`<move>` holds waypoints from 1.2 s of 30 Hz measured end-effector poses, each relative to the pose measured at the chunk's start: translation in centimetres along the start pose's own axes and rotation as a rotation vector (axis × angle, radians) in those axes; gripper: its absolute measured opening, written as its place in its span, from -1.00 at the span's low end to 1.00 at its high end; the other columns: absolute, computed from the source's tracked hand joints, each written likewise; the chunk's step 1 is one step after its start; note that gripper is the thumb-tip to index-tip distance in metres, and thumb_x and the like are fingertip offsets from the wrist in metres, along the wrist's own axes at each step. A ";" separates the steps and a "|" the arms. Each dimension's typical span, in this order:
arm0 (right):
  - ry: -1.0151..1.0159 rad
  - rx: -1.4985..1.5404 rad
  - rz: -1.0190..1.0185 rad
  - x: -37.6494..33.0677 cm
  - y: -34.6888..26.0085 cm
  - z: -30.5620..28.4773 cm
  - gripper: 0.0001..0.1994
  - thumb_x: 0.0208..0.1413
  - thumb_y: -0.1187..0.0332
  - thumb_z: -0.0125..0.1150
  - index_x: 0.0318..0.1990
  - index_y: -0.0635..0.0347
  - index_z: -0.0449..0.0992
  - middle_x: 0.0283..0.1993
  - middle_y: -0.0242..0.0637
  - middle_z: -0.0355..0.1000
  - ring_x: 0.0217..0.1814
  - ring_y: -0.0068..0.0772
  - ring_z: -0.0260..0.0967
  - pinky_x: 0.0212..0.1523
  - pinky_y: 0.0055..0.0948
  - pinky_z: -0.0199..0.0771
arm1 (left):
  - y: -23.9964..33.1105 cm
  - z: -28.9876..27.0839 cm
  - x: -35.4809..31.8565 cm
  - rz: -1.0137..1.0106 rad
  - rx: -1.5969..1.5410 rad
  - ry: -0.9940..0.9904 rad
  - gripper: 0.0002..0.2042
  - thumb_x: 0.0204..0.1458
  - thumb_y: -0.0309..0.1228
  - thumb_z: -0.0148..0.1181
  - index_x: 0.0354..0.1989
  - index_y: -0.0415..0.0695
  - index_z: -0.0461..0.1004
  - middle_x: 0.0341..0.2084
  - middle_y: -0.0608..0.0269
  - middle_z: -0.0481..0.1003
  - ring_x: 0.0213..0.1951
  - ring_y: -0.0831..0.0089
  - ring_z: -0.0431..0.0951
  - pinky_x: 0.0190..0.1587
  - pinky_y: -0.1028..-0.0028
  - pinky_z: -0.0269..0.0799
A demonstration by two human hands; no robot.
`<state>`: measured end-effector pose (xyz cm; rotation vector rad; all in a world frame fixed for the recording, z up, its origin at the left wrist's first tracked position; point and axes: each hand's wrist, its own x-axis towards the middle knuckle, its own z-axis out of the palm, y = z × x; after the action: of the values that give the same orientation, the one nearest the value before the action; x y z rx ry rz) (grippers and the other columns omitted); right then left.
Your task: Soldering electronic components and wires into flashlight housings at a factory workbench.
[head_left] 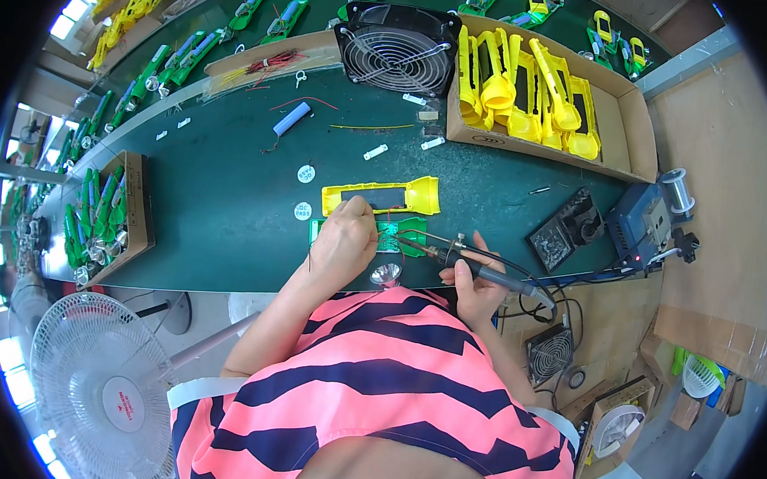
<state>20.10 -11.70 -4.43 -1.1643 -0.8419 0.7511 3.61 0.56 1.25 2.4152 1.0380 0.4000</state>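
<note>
My right hand [477, 286] grips a soldering iron [493, 275] with a dark handle. A thin metal tube is fixed along it, and its tip reaches the green housing [413, 232] at the table's front. Over the left part of that housing is my left hand [343, 242], fingers pinched together; what they hold is hidden. A thin dark strand shows beside its wrist. Just beyond lies a yellow flashlight shell [421, 195] with a dark panel, partly behind the left fingers. A shiny reflector cup [386, 275] sits nearer me, below the housing.
A cardboard box [624, 130] of yellow shells and a black fan [397, 56] stand at the back. Green assemblies fill a box [142, 207] at left. A blue battery cell [291, 118] lies mid-table. At right are a soldering station [645, 221] and a black tray [559, 234].
</note>
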 end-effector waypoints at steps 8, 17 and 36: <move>0.073 0.079 0.106 -0.2 -0.3 0.1 -0.80 -0.05 0.57 0.09 -0.23 0.36 0.30 -0.47 -0.17 0.43 -0.50 -0.55 0.43 -0.16 -0.54 0.41 | 0.1 0.0 0.0 -0.007 0.027 -0.007 -0.92 -0.40 -0.64 0.14 -0.67 -0.23 0.37 -0.45 0.15 0.33 -0.32 0.18 0.39 -0.26 0.35 0.33; 0.043 0.022 0.036 -0.2 -0.2 -0.4 -0.81 -0.04 0.57 0.08 -0.23 0.36 0.30 -0.50 -0.19 0.43 -0.50 -0.55 0.43 -0.12 -0.52 0.39 | 0.2 -0.3 0.0 -0.010 -0.015 -0.020 -0.89 -0.37 -0.63 0.15 -0.60 -0.23 0.38 -0.43 0.13 0.32 -0.31 0.18 0.38 -0.25 0.35 0.32; -0.002 -0.025 0.010 0.0 -0.7 -0.6 -0.79 -0.07 0.62 0.07 -0.22 0.41 0.32 -0.26 -0.05 0.38 -0.49 -0.54 0.44 -0.30 -0.60 0.48 | 0.1 -3.4 -5.7 0.129 0.520 0.253 -0.68 -0.24 -0.49 0.08 -0.20 -0.15 0.46 -0.09 0.06 0.32 -0.16 0.22 0.39 -0.23 0.41 0.35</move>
<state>20.64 -12.13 -3.84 -1.1915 -0.8498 0.7523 -1.65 -2.65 3.71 2.9632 1.2168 0.5462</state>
